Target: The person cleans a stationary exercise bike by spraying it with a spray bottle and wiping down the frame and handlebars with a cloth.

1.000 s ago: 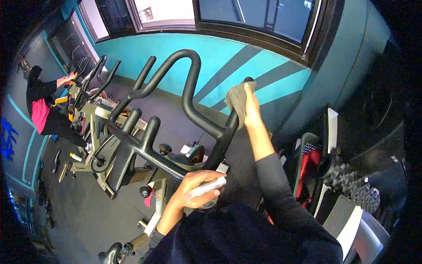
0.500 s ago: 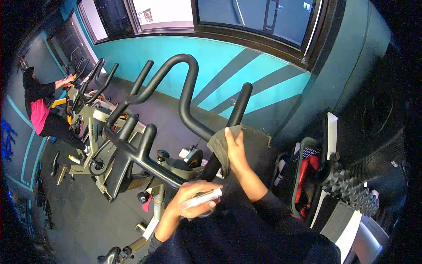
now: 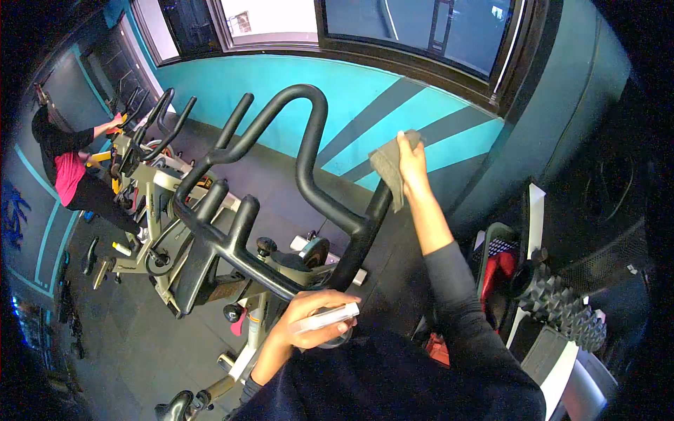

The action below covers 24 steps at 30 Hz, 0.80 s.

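The black handlebar of an exercise bike stands in front of me, with curved and upright grips. My right hand is closed on a grey-green cloth, which is wrapped over the top of the right upright grip and covers its tip. Lower down, near the handlebar's front bar, my left hand is closed around a small flat white-and-clear object. Its exact kind is not plain from this view.
Another person in black and pink stands at the left, reaching toward another exercise bike. A spiky grey roller and red items are on a rack at right. Windows line the teal wall.
My right hand has slid the cloth up the right upright grip, from its base to its tip. My left hand stays nearly in place with the small object.
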{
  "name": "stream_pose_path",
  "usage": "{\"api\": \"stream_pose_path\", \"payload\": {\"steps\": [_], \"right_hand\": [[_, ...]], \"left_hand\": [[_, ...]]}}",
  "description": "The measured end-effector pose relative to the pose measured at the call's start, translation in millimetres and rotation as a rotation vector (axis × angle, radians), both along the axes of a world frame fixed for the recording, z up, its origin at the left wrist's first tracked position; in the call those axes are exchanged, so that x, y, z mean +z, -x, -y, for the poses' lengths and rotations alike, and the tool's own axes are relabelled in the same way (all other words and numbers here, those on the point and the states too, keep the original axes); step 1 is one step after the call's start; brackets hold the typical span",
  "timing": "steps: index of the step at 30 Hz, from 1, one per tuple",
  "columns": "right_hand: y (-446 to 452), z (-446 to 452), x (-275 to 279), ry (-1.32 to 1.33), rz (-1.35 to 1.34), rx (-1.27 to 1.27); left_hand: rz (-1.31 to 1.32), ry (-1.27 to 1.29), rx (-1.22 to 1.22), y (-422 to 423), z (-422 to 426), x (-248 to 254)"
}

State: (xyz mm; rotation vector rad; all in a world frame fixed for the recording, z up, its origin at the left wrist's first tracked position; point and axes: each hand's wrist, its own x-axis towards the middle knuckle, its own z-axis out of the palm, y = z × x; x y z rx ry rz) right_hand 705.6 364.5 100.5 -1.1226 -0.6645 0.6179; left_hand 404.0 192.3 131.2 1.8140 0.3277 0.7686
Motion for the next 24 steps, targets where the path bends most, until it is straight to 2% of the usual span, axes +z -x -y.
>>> {"api": "stream_pose_path", "payload": {"steps": [3, 5, 6, 7, 9, 10, 11, 13, 14, 24], "right_hand": [[-29, -21, 10, 0.044, 0.017, 0.077], [-46, -24, 24, 0.223, 0.534, 0.172], [-43, -27, 33, 0.288, 0.790, 0.057], [-41, -21, 37, 0.292, 0.790, 0.053], [-30, -4, 50, 0.423, 1.165, 0.083], [-26, 7, 49, 0.221, 1.260, 0.016], [-28, 10, 51, 0.219, 1.264, 0.011], [-33, 14, 53, 0.110, 1.474, 0.088], [-35, 10, 47, -0.027, 1.505, 0.038], [-28, 22, 54, -0.194, 1.610, 0.091]], "left_hand": [[0.011, 0.091, 0.000, 1, 2, -1], [0.038, 0.133, -0.015, 1, 2, -2], [0.038, 0.136, -0.021, 0, 1, -2], [0.037, 0.079, -0.019, 0, 0, -1], [0.039, 0.020, -0.020, 1, 0, -1], [0.029, 0.064, -0.011, 1, 1, -1], [0.020, 0.106, -0.001, 1, 1, -2], [0.029, 0.115, -0.001, 1, 3, -5], [0.032, 0.128, -0.002, 1, 3, -5], [0.027, 0.036, -0.052, 1, -4, -1]]}}
